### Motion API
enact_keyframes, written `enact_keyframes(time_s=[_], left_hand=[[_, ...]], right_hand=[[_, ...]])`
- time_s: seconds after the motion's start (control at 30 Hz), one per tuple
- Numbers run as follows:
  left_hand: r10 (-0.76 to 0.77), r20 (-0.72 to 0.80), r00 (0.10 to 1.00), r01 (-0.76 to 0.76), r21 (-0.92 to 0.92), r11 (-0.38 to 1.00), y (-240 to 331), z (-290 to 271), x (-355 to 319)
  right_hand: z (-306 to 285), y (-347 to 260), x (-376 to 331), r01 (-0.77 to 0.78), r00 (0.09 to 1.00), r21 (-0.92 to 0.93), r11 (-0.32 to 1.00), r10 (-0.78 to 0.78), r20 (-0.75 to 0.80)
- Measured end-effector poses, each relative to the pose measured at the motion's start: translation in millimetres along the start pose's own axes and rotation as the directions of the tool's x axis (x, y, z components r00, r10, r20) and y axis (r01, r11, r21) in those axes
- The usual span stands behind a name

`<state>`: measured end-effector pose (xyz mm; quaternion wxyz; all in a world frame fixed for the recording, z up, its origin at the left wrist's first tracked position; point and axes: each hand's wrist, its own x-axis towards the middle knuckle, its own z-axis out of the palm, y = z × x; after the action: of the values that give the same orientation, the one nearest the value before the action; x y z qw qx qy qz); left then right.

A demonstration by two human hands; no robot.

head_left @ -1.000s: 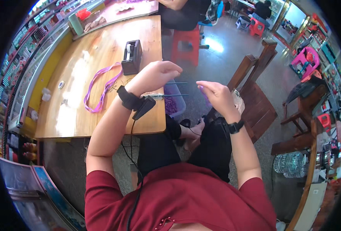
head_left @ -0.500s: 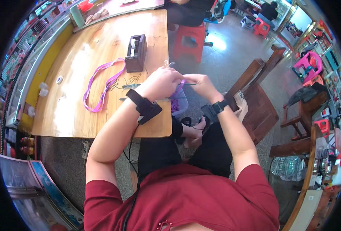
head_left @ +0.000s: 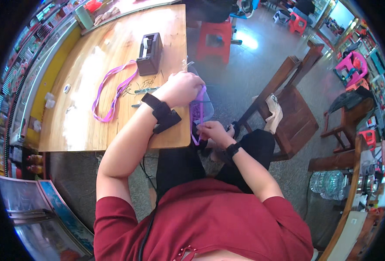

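A narrow purple ribbon [head_left: 202, 108] runs down past the table's right edge between my two hands. My left hand [head_left: 183, 89], above the table edge, is closed on its upper part; the fingertips are partly hidden. Lower and nearer to me, my right hand [head_left: 215, 132] pinches the ribbon, and a loose end hangs below. Thin dark green sticks [head_left: 145, 91] stick out from under my left hand and wrist. Another long loop of purple ribbon [head_left: 100, 98] lies on the wooden table [head_left: 88, 135]. Behind the hanging ribbon, a translucent tub [head_left: 207, 108] holds purple bits.
A dark tape dispenser [head_left: 151, 58] stands on the table beyond my left hand. To the right is a wooden chair [head_left: 294, 122] with a pale cloth on it. A red plastic stool [head_left: 214, 41] stands farther off. A black cable [head_left: 145, 174] hangs by my left arm.
My right hand has moved down and toward me, away from my left hand, with the ribbon now stretched between them. My left hand stays near the table edge. The view has shifted slightly.
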<state>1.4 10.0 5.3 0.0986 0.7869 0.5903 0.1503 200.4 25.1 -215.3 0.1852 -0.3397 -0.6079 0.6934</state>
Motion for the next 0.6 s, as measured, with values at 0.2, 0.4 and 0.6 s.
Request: enact_keyframes(time_s=[0.2, 0.4, 0.6], left_hand=[[0.099, -0.036, 0.994, -0.100, -0.038, 0.994, -8, 7, -3], [0.044, -0.026, 0.999, -0.037, 0.245, 0.969, 28, 2, -24], [0.141, -0.145, 0.979, -0.146, -0.022, 0.989, 84, -20, -62]], right_hand=[[4, 8, -46, -0.138, 0.990, -0.120, 0.983, 0.135, -0.031], [-5, -3, -96, -0.314, 0.940, -0.112, 0.943, 0.325, 0.102], [5, -19, -129, -0.368, 0.903, -0.069, 0.927, 0.374, 0.214]])
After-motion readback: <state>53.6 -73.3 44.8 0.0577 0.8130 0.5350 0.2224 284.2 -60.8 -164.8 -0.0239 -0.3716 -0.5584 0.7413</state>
